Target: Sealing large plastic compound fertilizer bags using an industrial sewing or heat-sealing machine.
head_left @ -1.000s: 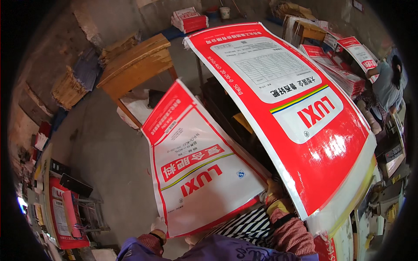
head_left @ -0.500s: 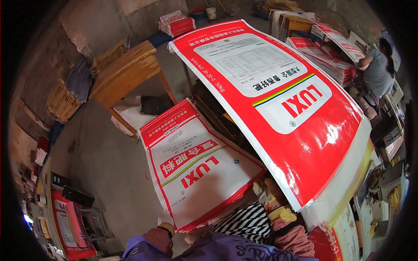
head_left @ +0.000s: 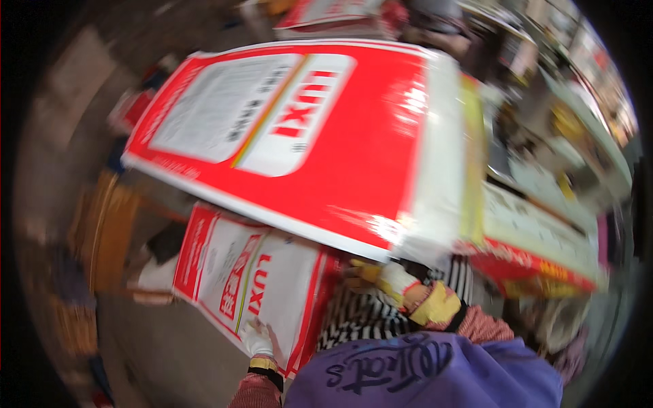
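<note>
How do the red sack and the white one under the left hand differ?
The red sack is mostly red with white panels; the white sack is mostly white with red bands. The red sack lies higher, while the white sack is lower and partly hidden behind it. The left hand touches the white sack, not the red sack. Both bear print and a coloured stripe.

Upper bag [head_left: 367, 163] ahead, lower bag [head_left: 289, 292] to its near left.
The left grip [head_left: 257, 338] lies on the lower bag's near left side; the right grip [head_left: 384, 277] is right of that bag, just before the upper bag's near edge. A table [head_left: 110, 234] stands far left, a machine [head_left: 578, 139] right, a pile [head_left: 333, 28] behind the upper bag.
</note>
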Demonstrator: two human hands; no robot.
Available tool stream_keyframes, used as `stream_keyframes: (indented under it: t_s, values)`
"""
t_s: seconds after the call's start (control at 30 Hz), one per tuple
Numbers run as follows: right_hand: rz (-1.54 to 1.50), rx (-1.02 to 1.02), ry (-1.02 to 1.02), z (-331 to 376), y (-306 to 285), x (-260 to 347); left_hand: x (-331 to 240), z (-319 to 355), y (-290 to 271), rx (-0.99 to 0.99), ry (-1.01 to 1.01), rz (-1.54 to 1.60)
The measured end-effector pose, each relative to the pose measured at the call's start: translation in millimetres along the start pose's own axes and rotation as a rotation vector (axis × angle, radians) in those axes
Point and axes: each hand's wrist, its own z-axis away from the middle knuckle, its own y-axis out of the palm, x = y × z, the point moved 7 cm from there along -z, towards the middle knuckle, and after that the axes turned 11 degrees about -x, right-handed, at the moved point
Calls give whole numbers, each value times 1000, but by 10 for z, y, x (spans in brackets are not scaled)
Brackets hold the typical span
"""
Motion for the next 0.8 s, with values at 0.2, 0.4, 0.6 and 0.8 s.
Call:
stream_keyframes:
  t_s: [0.2, 0.4, 0.6, 0.8]
  values:
    - [472, -147, -255, 594, 15, 270, -2875, -359, -1812, -421, 675, 980]
    - [856, 1, -304, 1239, 221, 469, -4552, 187, -2225, -355, 1240, 590]
    - [93, -496, -963, 1616, -219, 1604, -4741, -98, -2045, -217, 1154, 706]
    - [1131, -823, -945, 1422, -26, 2237, -4741, -158, -2071, -80, 1040, 774]
